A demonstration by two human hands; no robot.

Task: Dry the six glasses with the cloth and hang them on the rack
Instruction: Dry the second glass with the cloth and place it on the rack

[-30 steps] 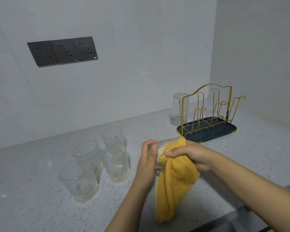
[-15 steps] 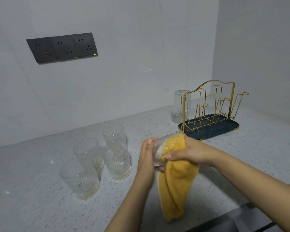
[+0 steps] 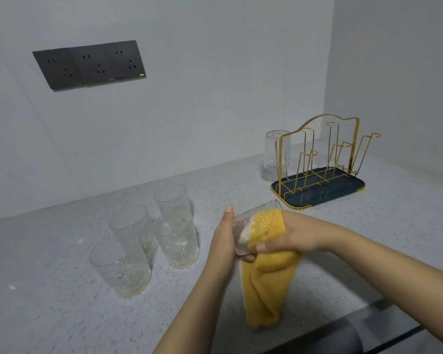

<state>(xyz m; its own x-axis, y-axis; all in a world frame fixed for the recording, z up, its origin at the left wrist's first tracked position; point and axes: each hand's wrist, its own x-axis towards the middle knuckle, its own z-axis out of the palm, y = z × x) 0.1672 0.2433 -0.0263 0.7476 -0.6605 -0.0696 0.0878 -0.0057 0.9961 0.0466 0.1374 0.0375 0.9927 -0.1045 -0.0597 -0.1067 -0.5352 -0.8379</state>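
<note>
"What do the hands have?"

"The left hand is wrapped round the bottom end of a glass. The glass lies on its side up in the air, over the surface. The fingers curl under it and the thumb points up."

"And the other one?"

"The right hand squeezes a yellow cloth at the open end of the glass. Some of the cloth is pushed inside the glass. You can see yellow through the clear wall. The rest hangs down from the hand, and its low end is near the front edge of the surface."

"Where are the other glasses?"

"Four of them stand in a bunch to the left of the hands. They are right way up and close together. I cannot tell if they touch. One more glass is upside down by the back wall, at the far left end of the rack. It seems to sit over one of the gold wires there."

"What is the rack like?"

"Thin gold wires stick up from a dark tray with a gold rim. It stands at the back right, past the hands. The other wires hold nothing."

"Anything on the wall?"

"Three dark plug sockets in a row, with a tiny green light at one end."
</note>
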